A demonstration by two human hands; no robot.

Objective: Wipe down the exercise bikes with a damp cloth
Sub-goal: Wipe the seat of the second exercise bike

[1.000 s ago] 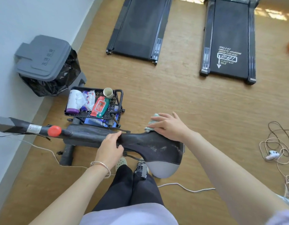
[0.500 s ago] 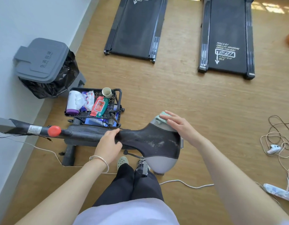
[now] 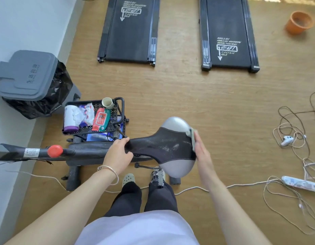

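The exercise bike (image 3: 163,147) lies below me, a black dusty frame with a grey rounded housing at its right end and a red knob (image 3: 55,150) on the left bar. My left hand (image 3: 118,152) grips the narrow black neck of the frame. My right hand (image 3: 201,149) presses a pale green cloth (image 3: 191,137) flat against the right end of the housing; most of the cloth is hidden under the palm.
A black mesh tray (image 3: 117,119) with wipes, a bottle and a paper cup stands behind the bike. A grey lidded bin (image 3: 27,75) is at the left wall. Two treadmills (image 3: 130,32) lie ahead. Cables and a power strip (image 3: 301,183) trail at right; an orange pot (image 3: 300,22) stands far right.
My right hand slid the cloth from the top of the housing around to its right end. The left hand kept its grip on the frame.
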